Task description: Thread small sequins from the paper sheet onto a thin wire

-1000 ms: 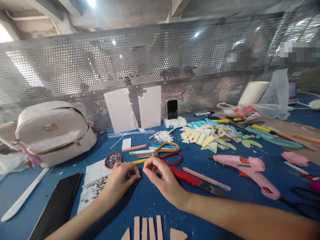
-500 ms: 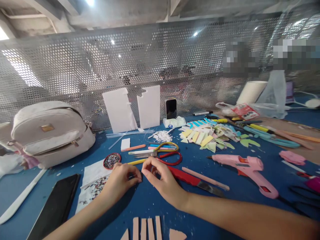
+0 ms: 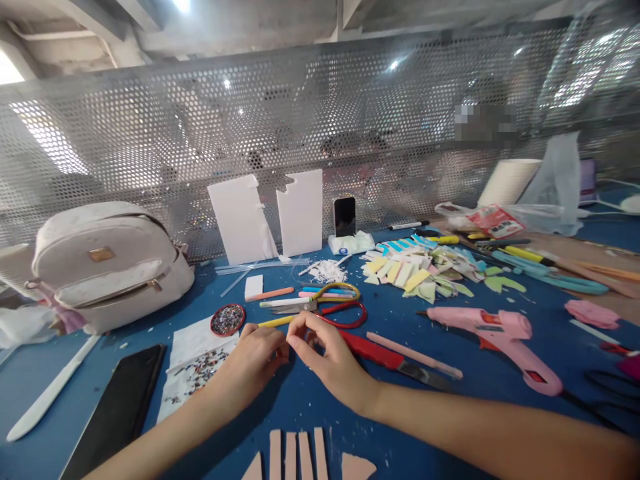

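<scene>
My left hand [image 3: 256, 360] and my right hand [image 3: 331, 363] meet above the middle of the blue table, fingertips almost touching. Both are closed in a pinch; whatever lies between the fingers is hidden or too small to make out. Just beyond them are scissors [image 3: 357, 315] with red and yellow handles and a yellow stick [image 3: 276, 322]. A red-handled knife [image 3: 383, 351] lies beside my right hand. Left of my left hand, a red-rimmed dish [image 3: 227, 320] of tiny bits stands near a white paper [image 3: 193, 337] with loose bits scattered on it. Pink strips [image 3: 305, 457] lie nearest me.
A pink glue gun [image 3: 493, 327] lies at right, its cord trailing. Cut paper scraps [image 3: 420, 270] are heaped behind it. A black phone [image 3: 117, 407], a white plastic knife [image 3: 53, 393] and a pale backpack [image 3: 110, 267] occupy the left. White boards [image 3: 243, 220] lean against a perforated metal screen [image 3: 200, 133].
The fingers of my left hand have curled downward and inward, closer to the right fingertips. My right hand holds nearly the same pose. The whole view has shifted slightly.
</scene>
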Demonstrator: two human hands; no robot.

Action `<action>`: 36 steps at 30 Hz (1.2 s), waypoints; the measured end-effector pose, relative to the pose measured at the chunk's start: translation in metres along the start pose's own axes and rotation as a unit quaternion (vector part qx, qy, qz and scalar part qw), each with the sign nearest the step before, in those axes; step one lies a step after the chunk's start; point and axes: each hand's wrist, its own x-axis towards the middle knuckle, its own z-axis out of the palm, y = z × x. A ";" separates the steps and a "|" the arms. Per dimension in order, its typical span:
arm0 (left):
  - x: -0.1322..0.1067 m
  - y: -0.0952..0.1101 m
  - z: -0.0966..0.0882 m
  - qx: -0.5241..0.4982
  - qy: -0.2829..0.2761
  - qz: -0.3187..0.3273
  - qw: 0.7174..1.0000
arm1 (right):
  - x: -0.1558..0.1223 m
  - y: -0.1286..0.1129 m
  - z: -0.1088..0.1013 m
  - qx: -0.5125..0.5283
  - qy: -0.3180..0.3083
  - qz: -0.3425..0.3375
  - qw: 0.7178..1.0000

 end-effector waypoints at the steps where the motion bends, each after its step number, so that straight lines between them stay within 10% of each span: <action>1: -0.002 0.002 -0.002 -0.009 0.006 -0.007 1.000 | 0.000 0.000 0.000 0.001 0.000 0.001 1.000; 15: -0.064 -0.002 0.010 -0.208 0.121 -0.148 0.959 | 0.001 -0.003 -0.002 -0.013 -0.025 0.022 0.999; 36: -0.067 0.003 0.004 -0.318 0.204 -0.179 0.909 | -0.002 0.003 0.000 -0.067 -0.107 -0.039 0.991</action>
